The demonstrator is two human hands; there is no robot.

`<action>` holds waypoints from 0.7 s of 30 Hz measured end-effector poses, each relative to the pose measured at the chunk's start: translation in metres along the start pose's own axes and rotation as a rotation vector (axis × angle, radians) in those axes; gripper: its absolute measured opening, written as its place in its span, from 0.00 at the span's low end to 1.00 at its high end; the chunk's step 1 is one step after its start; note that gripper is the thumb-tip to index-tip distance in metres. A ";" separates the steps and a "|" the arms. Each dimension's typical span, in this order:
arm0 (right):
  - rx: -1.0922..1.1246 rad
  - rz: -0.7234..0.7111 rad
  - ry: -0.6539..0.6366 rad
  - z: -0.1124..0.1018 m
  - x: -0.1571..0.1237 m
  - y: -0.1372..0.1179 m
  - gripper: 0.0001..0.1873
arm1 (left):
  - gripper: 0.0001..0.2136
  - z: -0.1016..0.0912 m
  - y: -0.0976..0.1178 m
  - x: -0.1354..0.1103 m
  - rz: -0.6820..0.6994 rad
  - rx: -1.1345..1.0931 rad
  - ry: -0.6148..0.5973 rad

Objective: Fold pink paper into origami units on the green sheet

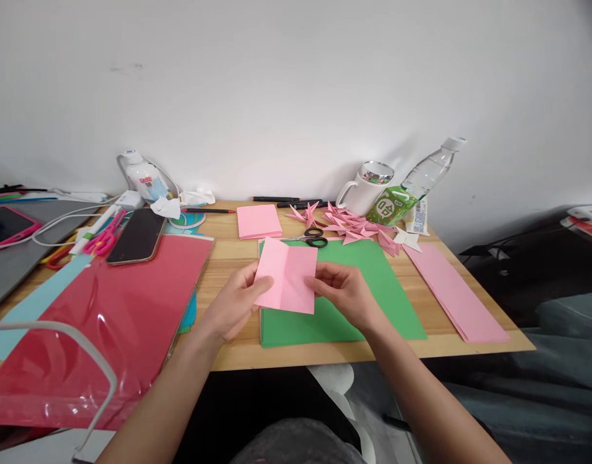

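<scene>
A square of pink paper (296, 277) with a crease down its middle is held up between both hands. My left hand (238, 296) pinches its left edge, thumb on the front face. On the opposite edge, my right hand (342, 290) grips it with thumb in front and fingers partly hidden behind. Beneath lies a large green sheet (364, 303). Just beyond the held paper rest black-handled scissors (315, 238), their blades partly covered. A stack of pink squares (258, 221) sits behind to the left, and several folded pink paper stars (349, 222) are heaped behind to the right.
Red sheets in a plastic sleeve (131, 303) cover the left side, with a phone (137, 236) and pink scissors (105, 235) near them. At the back right stand a white mug (366, 192), a green packet (391, 205) and a tilted water bottle (434, 169). Pink strips (458, 293) lie at right.
</scene>
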State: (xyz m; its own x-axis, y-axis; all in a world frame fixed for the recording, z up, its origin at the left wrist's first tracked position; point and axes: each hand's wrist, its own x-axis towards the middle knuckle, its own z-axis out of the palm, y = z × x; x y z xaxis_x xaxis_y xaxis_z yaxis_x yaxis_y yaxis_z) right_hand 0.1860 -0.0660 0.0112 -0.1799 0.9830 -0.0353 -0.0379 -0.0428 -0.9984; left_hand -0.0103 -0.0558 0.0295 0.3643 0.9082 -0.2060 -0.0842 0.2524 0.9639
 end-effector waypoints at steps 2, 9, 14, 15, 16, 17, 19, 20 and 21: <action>-0.014 0.005 0.002 -0.001 0.000 0.002 0.15 | 0.14 -0.002 0.000 0.003 -0.023 -0.038 -0.022; 0.007 0.128 0.068 -0.003 0.002 0.002 0.18 | 0.12 -0.010 -0.010 0.010 -0.071 -0.057 -0.008; 0.127 0.131 0.042 -0.012 0.002 0.008 0.13 | 0.10 -0.014 -0.008 0.009 -0.081 -0.084 -0.065; 0.147 0.134 0.031 -0.014 0.002 0.009 0.12 | 0.08 -0.015 -0.007 0.008 -0.065 -0.057 -0.078; 0.155 0.136 0.016 -0.016 0.001 0.010 0.10 | 0.06 -0.016 -0.006 0.007 -0.045 -0.013 -0.096; 0.145 0.139 -0.005 -0.017 0.001 0.011 0.09 | 0.06 -0.017 -0.006 0.006 -0.025 0.047 -0.117; 0.066 0.146 -0.052 -0.021 0.000 0.010 0.07 | 0.08 -0.017 -0.007 0.005 0.000 0.175 -0.144; 0.013 0.149 -0.074 -0.022 0.000 0.009 0.07 | 0.08 -0.016 -0.008 0.005 0.008 0.223 -0.140; -0.040 0.149 -0.091 -0.024 0.000 0.007 0.08 | 0.07 -0.015 -0.009 0.005 0.014 0.256 -0.128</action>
State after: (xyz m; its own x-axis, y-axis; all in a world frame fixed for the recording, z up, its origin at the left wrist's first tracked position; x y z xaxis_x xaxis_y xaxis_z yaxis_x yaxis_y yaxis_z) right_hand 0.2096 -0.0620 0.0030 -0.2691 0.9460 -0.1810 0.0344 -0.1783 -0.9834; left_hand -0.0217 -0.0480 0.0170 0.4804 0.8573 -0.1853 0.1406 0.1332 0.9811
